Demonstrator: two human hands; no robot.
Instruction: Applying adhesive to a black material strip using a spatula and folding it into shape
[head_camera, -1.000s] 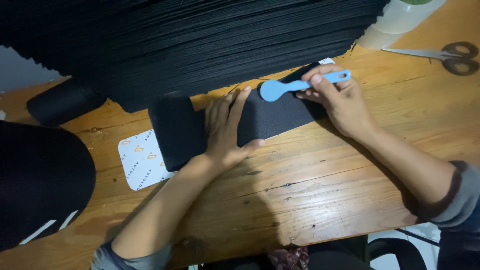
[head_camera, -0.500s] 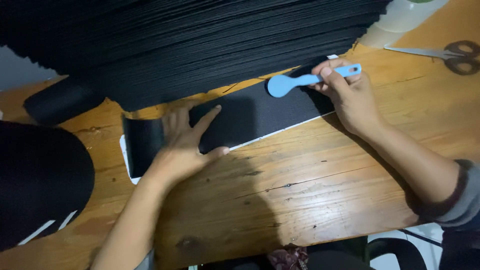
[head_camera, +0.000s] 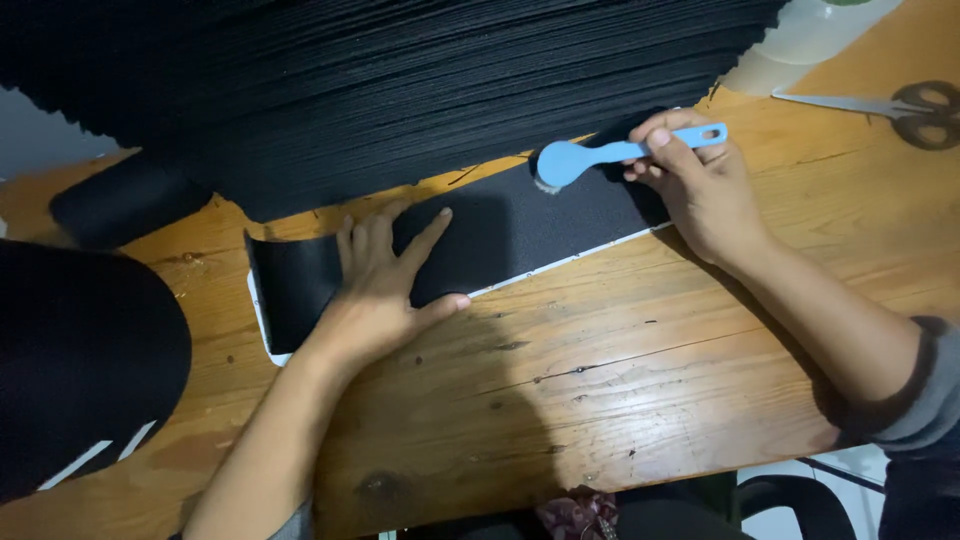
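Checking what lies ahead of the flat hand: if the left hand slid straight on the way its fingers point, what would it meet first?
The left hand points up-right along the black gritty strip; first, probably, the stack of black pleated fabric, though depth is unclear.

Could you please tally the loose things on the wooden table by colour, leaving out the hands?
Black: 3 – black strip under the left hand, pleated black stack, black roll
Blue: 1 – blue brush in the right hand
Silver and black: 1 – scissors
Total: 5
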